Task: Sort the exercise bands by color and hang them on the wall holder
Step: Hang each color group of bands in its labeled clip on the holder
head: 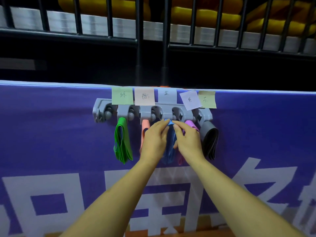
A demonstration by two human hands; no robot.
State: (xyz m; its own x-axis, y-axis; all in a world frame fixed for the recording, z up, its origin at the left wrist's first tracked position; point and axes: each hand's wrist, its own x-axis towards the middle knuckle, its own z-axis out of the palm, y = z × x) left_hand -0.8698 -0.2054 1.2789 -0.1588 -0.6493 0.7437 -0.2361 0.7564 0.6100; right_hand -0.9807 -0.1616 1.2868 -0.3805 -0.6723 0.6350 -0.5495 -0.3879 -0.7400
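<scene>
We have both hands at the middle of the wall holder (100, 106), which sits near the top edge of a purple banner (51, 125). Our left hand (154, 139) and right hand (187, 141) meet fingertip to fingertip; each pinches the top fold of the blue band (170, 147) just under the holder's middle hook, below the blue note (167, 95); both hands are narrow and closed on the band, so neither is free.

The band's long axis runs straight down from the pinch and hangs between our palms; the hook lies just above the fingertips and a little beyond them. We judge that the coming move turns on carrying that top loop up and over the hook; we cannot tell whether it is already seated, since the fingers hide the hook. Neither hand is nearer; both hold the same spot.

From the holder's left end to its right end:
- the green band (122, 141) hangs free;
- the pink band (145, 127) hangs partly behind our left hand;
- the purple band (190, 124) hangs partly behind our right hand;
- the grey band (211, 141) hangs at the right end.

With four colours up, we judge blue to be the last.
</scene>
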